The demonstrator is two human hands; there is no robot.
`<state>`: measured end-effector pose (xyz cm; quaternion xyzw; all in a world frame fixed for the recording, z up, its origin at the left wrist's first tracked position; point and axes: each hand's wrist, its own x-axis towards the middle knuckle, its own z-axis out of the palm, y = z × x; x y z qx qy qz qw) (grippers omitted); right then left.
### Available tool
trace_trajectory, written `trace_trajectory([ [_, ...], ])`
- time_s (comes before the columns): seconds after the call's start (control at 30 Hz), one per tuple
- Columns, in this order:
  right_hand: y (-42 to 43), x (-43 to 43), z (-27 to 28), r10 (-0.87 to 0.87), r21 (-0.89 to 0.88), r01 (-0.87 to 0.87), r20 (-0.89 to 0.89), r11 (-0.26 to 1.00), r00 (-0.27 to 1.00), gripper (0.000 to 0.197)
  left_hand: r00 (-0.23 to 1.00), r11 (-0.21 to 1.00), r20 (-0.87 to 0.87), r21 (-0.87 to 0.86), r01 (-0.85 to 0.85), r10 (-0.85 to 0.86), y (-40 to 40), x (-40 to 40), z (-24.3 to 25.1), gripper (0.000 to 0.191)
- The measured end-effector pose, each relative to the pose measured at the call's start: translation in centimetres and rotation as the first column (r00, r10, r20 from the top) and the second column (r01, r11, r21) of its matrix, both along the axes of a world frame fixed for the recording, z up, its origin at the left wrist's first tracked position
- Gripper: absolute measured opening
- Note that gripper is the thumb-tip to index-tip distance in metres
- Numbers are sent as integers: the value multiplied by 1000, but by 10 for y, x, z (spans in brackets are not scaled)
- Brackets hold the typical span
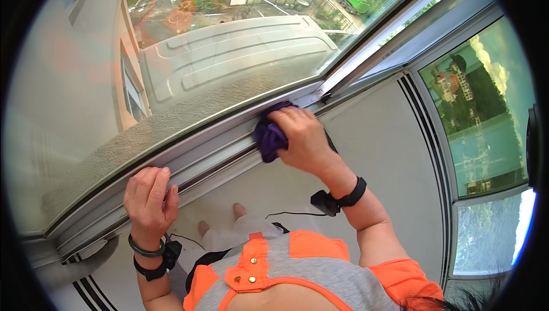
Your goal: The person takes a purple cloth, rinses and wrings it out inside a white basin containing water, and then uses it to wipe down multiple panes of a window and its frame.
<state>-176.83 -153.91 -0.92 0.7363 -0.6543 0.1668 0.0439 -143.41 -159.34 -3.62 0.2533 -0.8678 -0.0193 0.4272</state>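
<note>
My right hand point(303, 139) presses a bunched dark purple cloth point(270, 135) onto the sliding-window track, near the corner where the frame's upright meets the sill. My left hand point(150, 201) rests on the lower window frame point(188, 161) to the left, fingers curled over its edge, with no object seen in it. The grooved metal track runs between and beyond both hands. Part of the cloth is hidden under my right fingers.
Beyond the window glass point(206, 92) lie a rough ledge and a pale ribbed cover point(240, 53). A tiled floor point(369, 152) with black stripes spreads below. More framed panes point(480, 109) stand at the right, and a grey pipe-like thing point(85, 268) is at lower left.
</note>
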Motion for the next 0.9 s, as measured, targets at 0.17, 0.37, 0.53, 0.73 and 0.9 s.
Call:
trace_trajectory([
  [0.17,-2,-45,1,-173,68,186,-162,980,971,52,998,1000,68,-17,11,-10,-2,-1,-5,35],
  [0.37,-8,-14,-3,-158,-21,160,-301,987,940,30,994,998,101,56,28,-33,-1,-10,-4,38],
  [0.53,-9,-14,-6,-192,12,202,-254,979,948,48,989,999,147,35,11,-16,-1,-5,-3,40],
  [0.73,-10,-40,-3,-201,30,209,-178,977,963,42,993,1000,119,18,17,-19,-1,-4,-6,42],
  [0.9,-5,-31,-11,-250,-61,242,-199,968,948,34,993,1000,113,-14,25,-23,-1,-9,-4,39],
])
